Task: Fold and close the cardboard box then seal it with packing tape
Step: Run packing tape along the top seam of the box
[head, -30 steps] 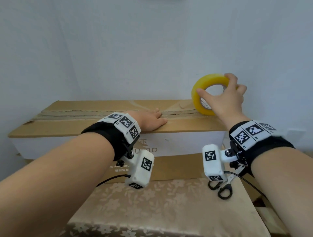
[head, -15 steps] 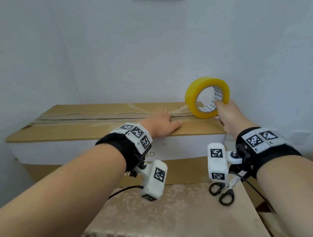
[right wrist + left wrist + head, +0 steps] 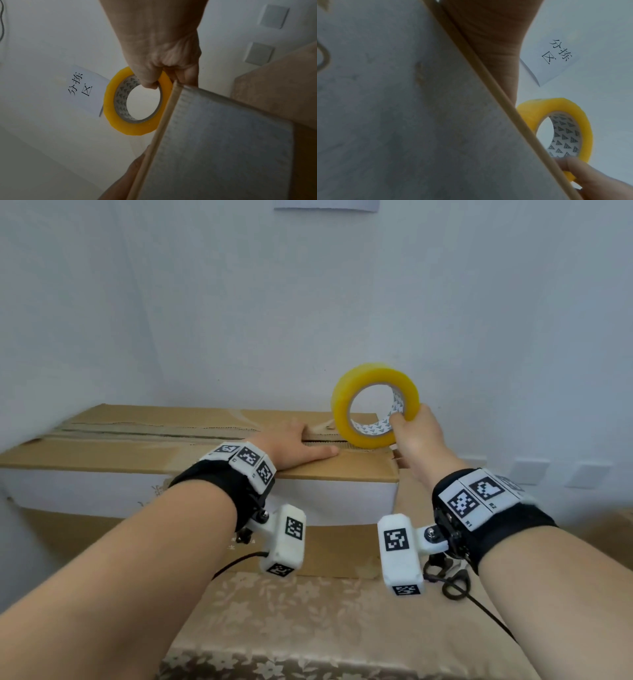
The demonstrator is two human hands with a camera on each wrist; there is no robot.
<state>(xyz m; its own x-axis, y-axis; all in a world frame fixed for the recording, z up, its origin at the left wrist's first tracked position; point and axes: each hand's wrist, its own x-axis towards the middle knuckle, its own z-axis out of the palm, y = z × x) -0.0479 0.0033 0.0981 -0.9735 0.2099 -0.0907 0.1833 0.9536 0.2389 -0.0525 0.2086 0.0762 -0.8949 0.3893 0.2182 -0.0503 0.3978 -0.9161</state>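
Note:
A long cardboard box (image 3: 102, 453) with white sides lies closed in front of the wall, its top flaps meeting along a seam. My left hand (image 3: 294, 446) lies flat on the top near the right end, fingers straight, pressing the flaps down. My right hand (image 3: 411, 433) grips a yellow roll of packing tape (image 3: 375, 405) by its rim, thumb inside the core, standing it upright on the box's right end over the seam. The roll (image 3: 556, 129) also shows in the left wrist view, and in the right wrist view the roll (image 3: 133, 101) stands beside the box edge (image 3: 166, 121).
Black-handled scissors (image 3: 445, 577) lie on the floral tablecloth (image 3: 308, 628) below my right wrist. A second brown box (image 3: 342, 549) sits under the long one. The white wall stands close behind, with a paper sign (image 3: 82, 88) and wall sockets (image 3: 531, 470).
My right hand shifted its hold from the roll's top to its lower rim, with the roll now upright on the box's right end. My left hand slid right along the top.

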